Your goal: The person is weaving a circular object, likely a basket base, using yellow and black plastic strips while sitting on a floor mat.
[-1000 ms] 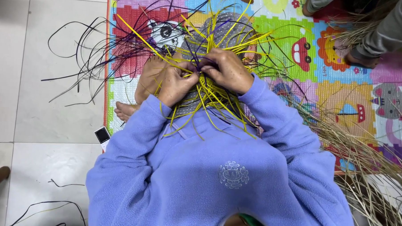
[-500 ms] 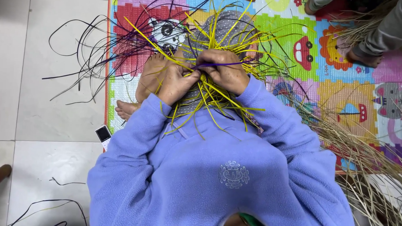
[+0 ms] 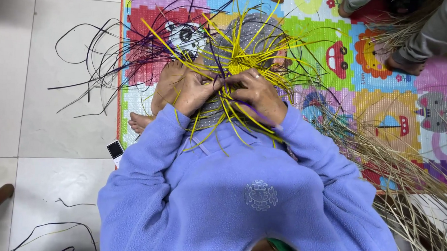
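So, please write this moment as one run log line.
left hand: grips yellow strips | right hand: pinches purple strip | mat: underneath

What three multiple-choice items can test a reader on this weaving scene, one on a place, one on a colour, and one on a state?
1. Where does the small black-and-white card lie?
A. on the pale floor tiles beside the person's left sleeve
B. on the play mat
C. in the right hand

2. What colour are most strips under the hands?
A. red
B. yellow
C. white

3. What is the state of the two hands?
A. both resting flat on the floor
B. one raised in the air
C. both closed on the strips, close together

Answers:
1. A: the small black-and-white card lies on the pale floor tiles, off the colourful cartoon play mat.
2. B: the thin yellow weaving strips fan out from the middle.
3. C: the left hand and right hand meet, each with a grip on the strips.
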